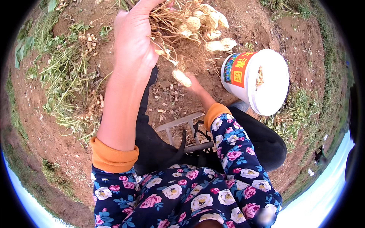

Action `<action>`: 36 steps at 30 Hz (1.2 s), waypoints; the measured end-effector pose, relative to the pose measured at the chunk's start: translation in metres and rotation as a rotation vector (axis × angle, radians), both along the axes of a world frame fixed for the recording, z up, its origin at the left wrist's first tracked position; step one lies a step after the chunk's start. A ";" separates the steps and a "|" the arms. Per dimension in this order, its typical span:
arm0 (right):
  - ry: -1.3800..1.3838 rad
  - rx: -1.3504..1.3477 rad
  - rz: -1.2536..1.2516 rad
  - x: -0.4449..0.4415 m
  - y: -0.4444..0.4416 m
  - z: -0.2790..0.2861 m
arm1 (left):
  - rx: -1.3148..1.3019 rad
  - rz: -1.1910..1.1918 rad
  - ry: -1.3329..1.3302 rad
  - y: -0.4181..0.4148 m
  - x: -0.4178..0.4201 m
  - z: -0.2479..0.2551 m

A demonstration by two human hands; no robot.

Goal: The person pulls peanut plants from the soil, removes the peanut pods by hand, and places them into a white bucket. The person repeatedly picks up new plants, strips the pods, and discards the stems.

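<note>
My left hand is raised at the top of the view, shut on an uprooted peanut plant. Pale peanut pods and thin roots hang from the plant to the right of this hand. One pod dangles lowest and partly covers my right hand. That hand is low between my knees, blurred, with its fingers mostly hidden, so its grip does not show. To its right stands a white plastic bucket with a printed label, and some peanuts show inside it.
Pulled peanut plants with pods lie in a heap on the soil at left. More green vines are beyond the bucket at right. A metal frame with dark straps sits between my legs. Loose pods and dry leaf bits dot the ground.
</note>
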State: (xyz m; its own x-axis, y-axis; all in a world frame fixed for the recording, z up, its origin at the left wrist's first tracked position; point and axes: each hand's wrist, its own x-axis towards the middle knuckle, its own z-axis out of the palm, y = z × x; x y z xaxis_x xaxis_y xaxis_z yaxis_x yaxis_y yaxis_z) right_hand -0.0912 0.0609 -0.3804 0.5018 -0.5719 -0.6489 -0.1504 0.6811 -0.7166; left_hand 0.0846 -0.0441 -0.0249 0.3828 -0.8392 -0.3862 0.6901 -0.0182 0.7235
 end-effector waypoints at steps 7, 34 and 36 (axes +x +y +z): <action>-0.185 0.288 -0.158 -0.003 -0.053 0.136 | -0.027 -0.123 -0.194 0.013 0.004 0.005; 0.664 -1.714 0.629 -0.085 -0.082 0.360 | 0.159 -0.616 0.380 0.054 -0.078 0.015; 0.898 -1.561 0.567 -0.095 -0.088 0.357 | 0.212 -0.548 0.140 0.055 -0.073 0.020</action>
